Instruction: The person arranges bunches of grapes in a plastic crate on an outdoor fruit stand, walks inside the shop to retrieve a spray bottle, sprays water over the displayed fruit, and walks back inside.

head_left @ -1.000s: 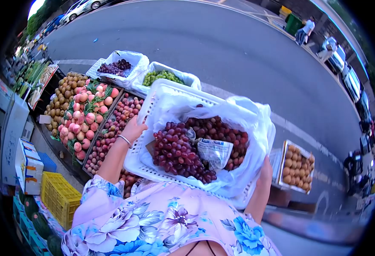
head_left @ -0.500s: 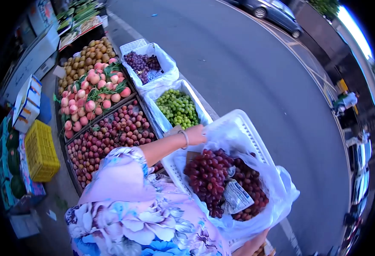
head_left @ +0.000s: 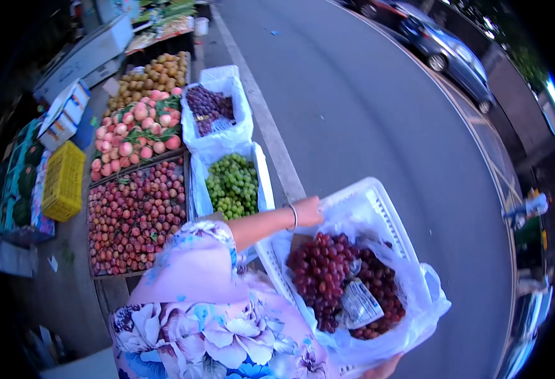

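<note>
A white plastic crate (head_left: 388, 215), lined with a clear plastic bag, is held in front of my body above the roadside. Bunches of red grapes (head_left: 320, 262) fill it, with a crumpled sheet of printed paper (head_left: 361, 304) among them. My left hand (head_left: 307, 211), with a bangle on the wrist, is closed round the crate's far-left rim. At the near-right end my right hand (head_left: 385, 367) holds the crate from the side; its fingers are mostly hidden below the rim and the bag. Just left of the crate stands a lined box of green grapes (head_left: 232, 186).
Dark grapes (head_left: 209, 106) sit in another lined box further off. Trays of plums (head_left: 138, 221), peaches (head_left: 139, 129) and brown round fruit (head_left: 157, 79) run along the left. A yellow crate (head_left: 64, 180) stands on the ground. Cars (head_left: 445, 54) are parked across the road.
The crate of red grapes stays in both hands. My view has turned, and the fruit stall has shifted left and away from the crate, leaving a wider gap beside the green grapes.
</note>
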`<state>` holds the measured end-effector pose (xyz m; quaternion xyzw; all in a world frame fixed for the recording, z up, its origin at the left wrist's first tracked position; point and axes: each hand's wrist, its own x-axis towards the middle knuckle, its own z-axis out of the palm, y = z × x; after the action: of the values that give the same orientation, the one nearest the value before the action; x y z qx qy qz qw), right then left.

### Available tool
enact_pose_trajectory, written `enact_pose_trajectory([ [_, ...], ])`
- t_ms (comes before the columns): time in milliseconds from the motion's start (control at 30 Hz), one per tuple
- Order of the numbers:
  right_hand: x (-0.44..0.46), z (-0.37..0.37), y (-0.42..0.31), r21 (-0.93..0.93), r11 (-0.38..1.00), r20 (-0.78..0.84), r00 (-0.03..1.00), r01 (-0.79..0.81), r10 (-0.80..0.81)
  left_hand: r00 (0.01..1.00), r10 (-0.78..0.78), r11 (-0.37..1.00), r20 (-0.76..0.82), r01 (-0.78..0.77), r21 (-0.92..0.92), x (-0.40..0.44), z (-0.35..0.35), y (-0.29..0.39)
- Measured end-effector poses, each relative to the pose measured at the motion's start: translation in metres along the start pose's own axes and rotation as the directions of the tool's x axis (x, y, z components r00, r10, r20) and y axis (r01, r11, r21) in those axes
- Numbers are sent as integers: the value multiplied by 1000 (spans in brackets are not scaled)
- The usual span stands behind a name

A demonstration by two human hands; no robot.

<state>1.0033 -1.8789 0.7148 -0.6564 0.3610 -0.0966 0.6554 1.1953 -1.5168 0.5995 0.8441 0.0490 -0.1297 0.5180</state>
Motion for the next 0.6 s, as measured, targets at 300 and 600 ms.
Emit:
enact_pose_trajectory([
  [300,308,90,-126,-242,970,323,940,-29,109,903,-422,902,-84,409,-136,128,41,108],
  [600,462,294,-182,-387,922,426,888,4,175,734,-536,844,-417,461,-274,263,-13,44],
])
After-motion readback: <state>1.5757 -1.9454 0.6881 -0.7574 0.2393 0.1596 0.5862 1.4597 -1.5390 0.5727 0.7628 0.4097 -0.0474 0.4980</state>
